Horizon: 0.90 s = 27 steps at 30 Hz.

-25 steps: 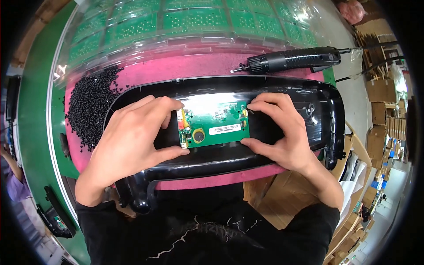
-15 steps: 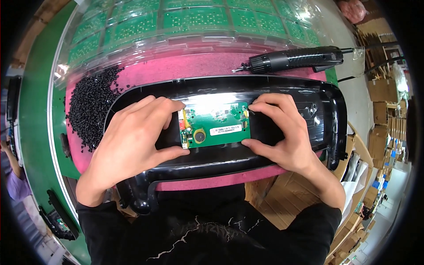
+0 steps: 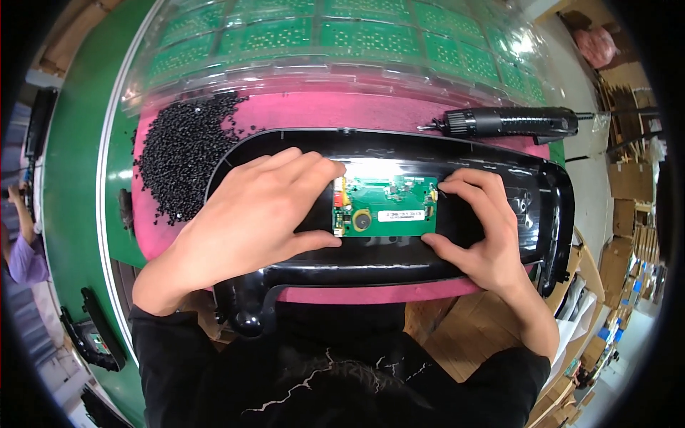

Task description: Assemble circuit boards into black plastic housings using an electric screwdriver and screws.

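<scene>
The green circuit board (image 3: 399,191) is a flat rectangle, its long sides running left to right. A white label (image 3: 401,216) sits on its lower part; left of that is a round, dark component (image 3: 362,221) ringed in yellow. White and red connectors (image 3: 338,202) line its left edge. The person's left hand (image 3: 260,207) and right hand (image 3: 489,228) grip opposite ends, thumbs at the lower corners. The board is within the black shell (image 3: 385,271); whether it touches the bottom cannot be told.
</scene>
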Available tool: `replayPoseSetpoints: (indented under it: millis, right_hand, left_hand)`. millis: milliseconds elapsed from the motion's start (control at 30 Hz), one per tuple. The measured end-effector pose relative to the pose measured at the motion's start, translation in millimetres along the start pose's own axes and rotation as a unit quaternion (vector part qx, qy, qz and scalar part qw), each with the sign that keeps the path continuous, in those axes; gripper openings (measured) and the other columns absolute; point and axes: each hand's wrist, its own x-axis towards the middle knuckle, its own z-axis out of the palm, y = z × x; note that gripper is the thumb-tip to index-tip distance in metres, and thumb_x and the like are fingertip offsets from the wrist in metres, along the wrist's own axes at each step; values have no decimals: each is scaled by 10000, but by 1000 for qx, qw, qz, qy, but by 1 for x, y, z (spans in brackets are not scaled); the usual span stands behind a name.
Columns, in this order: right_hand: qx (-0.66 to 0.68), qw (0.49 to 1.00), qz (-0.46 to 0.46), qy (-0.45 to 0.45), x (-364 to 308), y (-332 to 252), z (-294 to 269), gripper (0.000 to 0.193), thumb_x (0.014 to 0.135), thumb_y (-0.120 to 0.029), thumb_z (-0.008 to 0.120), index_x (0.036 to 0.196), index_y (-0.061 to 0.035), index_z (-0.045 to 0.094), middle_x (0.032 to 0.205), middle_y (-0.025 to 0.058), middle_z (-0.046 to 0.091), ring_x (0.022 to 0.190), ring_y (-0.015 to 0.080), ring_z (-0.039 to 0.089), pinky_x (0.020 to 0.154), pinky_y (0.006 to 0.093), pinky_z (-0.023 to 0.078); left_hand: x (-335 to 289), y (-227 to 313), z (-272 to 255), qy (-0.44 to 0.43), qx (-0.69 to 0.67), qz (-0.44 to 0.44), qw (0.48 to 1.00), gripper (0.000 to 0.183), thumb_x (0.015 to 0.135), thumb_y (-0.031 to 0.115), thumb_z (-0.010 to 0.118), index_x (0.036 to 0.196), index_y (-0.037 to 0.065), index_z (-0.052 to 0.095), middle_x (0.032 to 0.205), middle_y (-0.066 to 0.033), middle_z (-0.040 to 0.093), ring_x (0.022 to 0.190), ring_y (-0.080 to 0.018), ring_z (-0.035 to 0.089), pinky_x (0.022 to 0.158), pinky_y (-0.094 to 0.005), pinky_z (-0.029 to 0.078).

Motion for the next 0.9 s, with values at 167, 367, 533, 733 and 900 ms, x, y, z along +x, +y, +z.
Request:
replayPoseSetpoints:
  millis: [167, 367, 533, 733, 900]
  right_hand:
    - [-21, 1000, 11, -6, 2, -1, 0, 570, 603, -72, 854, 1115, -16, 610, 1143, 138, 570, 1052, 328, 546, 898, 406, 462]
    - [-27, 999, 21, -30, 6, -7, -4, 709, 582, -121, 889, 1203, -12, 565, 1174, 161, 559, 1093, 347, 543, 948, 415, 444]
    - [-17, 996, 75, 53, 4, -12, -43, 803, 702, -312, 832, 1353, -9, 474, 1194, 148, 591, 1064, 265, 557, 930, 362, 429]
    - [-164, 940, 237, 185, 0, 62, -116, 444, 996, -251, 558, 1418, -148, 467, 1024, 58, 604, 810, 121, 499, 753, 261, 430]
    - [66, 942, 269, 190, 44, 77, -93, 276, 968, -249, 619, 1200, -108, 571, 913, -17, 528, 789, 69, 502, 687, 206, 433]
  left_hand:
    - [1, -3, -2, -8, -6, 11, 1000, 638, 639, 212, 845, 1170, 15, 551, 812, -73, 510, 756, -249, 531, 693, -359, 463]
    - [-7, -7, -3, -2, 13, 16, 1000, 645, 693, 239, 815, 1215, -4, 525, 959, -103, 577, 890, -277, 566, 798, -381, 476]
    - [-15, -6, -12, 56, -29, 25, 998, 489, 781, 246, 756, 1146, -9, 554, 965, -140, 634, 844, -303, 624, 732, -380, 525]
    - [-13, -35, -41, 235, 72, -14, 969, 120, 845, 91, 681, 903, 1, 627, 816, -130, 642, 709, -320, 631, 615, -386, 496]
    - [-17, -12, -42, 255, 15, 23, 967, 106, 828, 67, 677, 920, 19, 660, 829, -93, 666, 671, -252, 627, 600, -344, 495]
